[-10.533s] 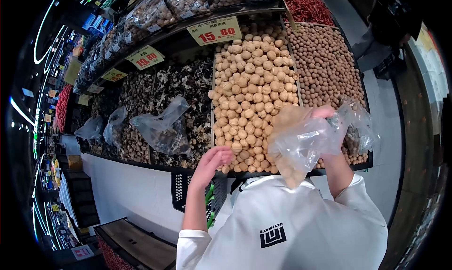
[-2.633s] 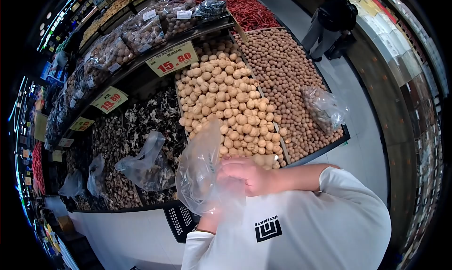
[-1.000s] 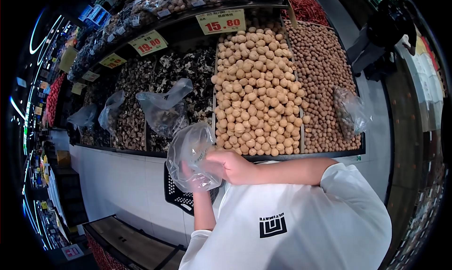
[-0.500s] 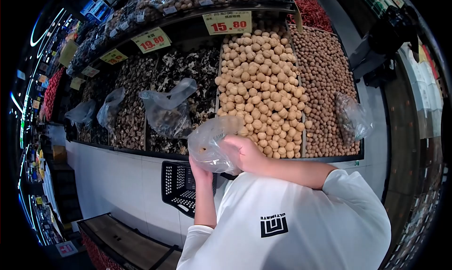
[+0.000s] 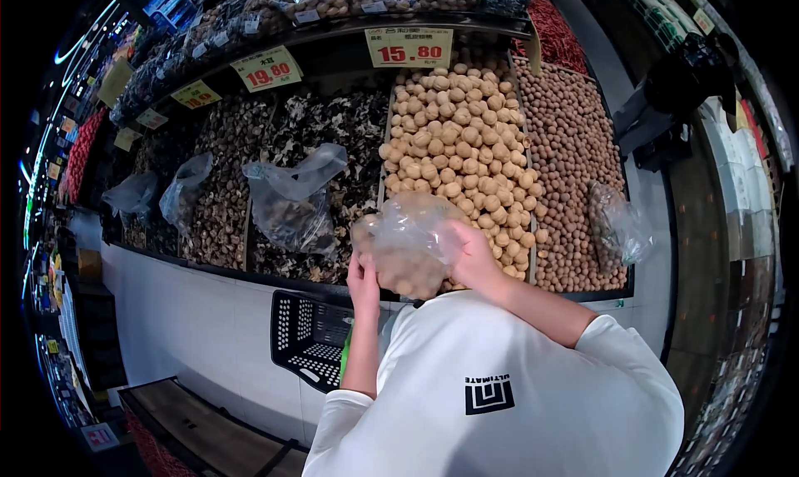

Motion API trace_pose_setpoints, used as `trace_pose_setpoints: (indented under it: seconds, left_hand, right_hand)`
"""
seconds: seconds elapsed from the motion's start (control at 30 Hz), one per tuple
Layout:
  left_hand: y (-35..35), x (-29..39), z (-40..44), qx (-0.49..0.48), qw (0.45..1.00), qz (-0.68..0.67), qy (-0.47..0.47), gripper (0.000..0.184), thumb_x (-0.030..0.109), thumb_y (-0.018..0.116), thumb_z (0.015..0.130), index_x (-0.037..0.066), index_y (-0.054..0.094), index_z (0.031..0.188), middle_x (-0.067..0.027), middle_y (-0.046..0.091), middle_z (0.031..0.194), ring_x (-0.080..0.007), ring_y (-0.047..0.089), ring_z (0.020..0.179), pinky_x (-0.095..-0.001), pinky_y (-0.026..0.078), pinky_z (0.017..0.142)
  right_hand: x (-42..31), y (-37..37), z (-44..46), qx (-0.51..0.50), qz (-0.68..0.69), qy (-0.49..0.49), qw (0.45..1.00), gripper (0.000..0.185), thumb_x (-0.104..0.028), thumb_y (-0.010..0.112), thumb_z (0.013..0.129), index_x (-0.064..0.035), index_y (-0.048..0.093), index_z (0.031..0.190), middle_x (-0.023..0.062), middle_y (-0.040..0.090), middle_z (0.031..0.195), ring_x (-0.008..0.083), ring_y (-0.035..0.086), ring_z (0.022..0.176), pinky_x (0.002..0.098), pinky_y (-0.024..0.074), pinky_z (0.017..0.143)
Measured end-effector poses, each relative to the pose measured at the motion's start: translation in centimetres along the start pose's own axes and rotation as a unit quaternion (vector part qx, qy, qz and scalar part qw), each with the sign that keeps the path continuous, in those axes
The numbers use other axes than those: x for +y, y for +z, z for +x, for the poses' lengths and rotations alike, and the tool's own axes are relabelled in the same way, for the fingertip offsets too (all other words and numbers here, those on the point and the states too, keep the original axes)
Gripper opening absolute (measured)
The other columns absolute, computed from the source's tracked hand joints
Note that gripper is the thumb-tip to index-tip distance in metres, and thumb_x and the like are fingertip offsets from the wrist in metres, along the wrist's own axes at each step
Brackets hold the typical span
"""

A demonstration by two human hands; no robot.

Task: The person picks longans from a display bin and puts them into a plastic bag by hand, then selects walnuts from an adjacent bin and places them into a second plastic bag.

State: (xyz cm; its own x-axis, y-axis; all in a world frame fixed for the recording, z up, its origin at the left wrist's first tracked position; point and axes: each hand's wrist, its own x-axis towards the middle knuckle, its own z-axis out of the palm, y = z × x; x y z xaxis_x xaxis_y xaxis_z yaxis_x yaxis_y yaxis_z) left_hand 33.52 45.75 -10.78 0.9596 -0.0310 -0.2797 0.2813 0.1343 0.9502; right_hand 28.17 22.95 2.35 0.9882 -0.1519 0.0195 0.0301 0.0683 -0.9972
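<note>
A clear plastic bag with several walnuts in it (image 5: 408, 256) hangs between my hands, over the front edge of the walnut bin. My left hand (image 5: 364, 281) grips the bag's left side with bent fingers. On the other side, my right hand (image 5: 476, 256) holds the bag's plastic near its top. Pale walnuts (image 5: 458, 136) are heaped in the bin just behind the bag. To the left, another plastic bag (image 5: 295, 198) lies on the dark dried fungus (image 5: 320, 127).
A black basket (image 5: 308, 331) is below the bin edge, left of my body. Smaller brown nuts (image 5: 566, 136) fill the right bin, with a plastic bag (image 5: 617, 227) on them. A person in dark clothing (image 5: 678, 86) stands at the upper right. Price signs (image 5: 411, 48) line the shelf.
The bag, which looked nearly flat and see-through earlier, now shows walnuts bulging in its lower part. My hands are farther apart, and more of the black basket shows.
</note>
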Motion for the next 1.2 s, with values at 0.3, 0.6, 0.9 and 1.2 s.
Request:
trace_pose_setpoints:
  seconds: [0.3,0.6,0.9,1.2]
  left_hand:
    - [-1.7,-1.0,0.2,0.050,0.945,0.299,0.122,0.058,0.022,0.063,0.102,-0.005,0.043,0.150,-0.0196,0.055,0.138,-0.0259,0.058,0.121,-0.0349,0.049,0.100]
    - [-1.2,-1.4,-1.1,0.072,0.988,0.115,0.076,0.052,0.019,0.056,0.106,0.001,0.041,0.152,-0.0191,0.052,0.143,-0.0221,0.058,0.119,-0.0334,0.047,0.100]
    - [-1.7,-3.1,0.7,0.040,0.992,0.074,0.096,0.043,0.016,0.060,0.105,0.001,0.048,0.143,-0.0155,0.055,0.138,-0.0173,0.061,0.112,-0.0303,0.050,0.094]
    - [-4.3,0.3,0.7,-0.033,0.971,0.231,0.047,0.038,0.018,0.067,0.100,0.000,0.057,0.132,-0.0097,0.068,0.109,-0.0145,0.066,0.082,-0.0284,0.054,0.071]
  right_hand:
    - [1.7,-1.1,-0.8,0.044,-0.048,-0.016,0.998,0.017,-0.015,0.062,0.104,-0.0002,0.067,0.111,-0.0012,0.066,0.096,0.0076,0.058,0.088,0.0265,0.0489,0.079]
    - [0.4,-2.6,-1.7,-0.073,-0.262,-0.056,0.961,0.025,-0.006,0.072,0.091,-0.0046,0.067,0.115,0.0141,0.067,0.102,0.0302,0.067,0.092,0.0358,0.0536,0.082]
    - [0.3,-0.9,-0.9,-0.213,-0.355,-0.131,0.901,0.041,-0.006,0.067,0.084,-0.0086,0.062,0.125,0.0130,0.064,0.116,0.0346,0.064,0.107,0.0432,0.0544,0.089]
    - [0.9,-2.3,-0.8,-0.170,-0.384,-0.119,0.900,0.031,-0.006,0.066,0.082,-0.0068,0.063,0.113,0.0121,0.065,0.098,0.0364,0.064,0.094,0.0465,0.0514,0.080]
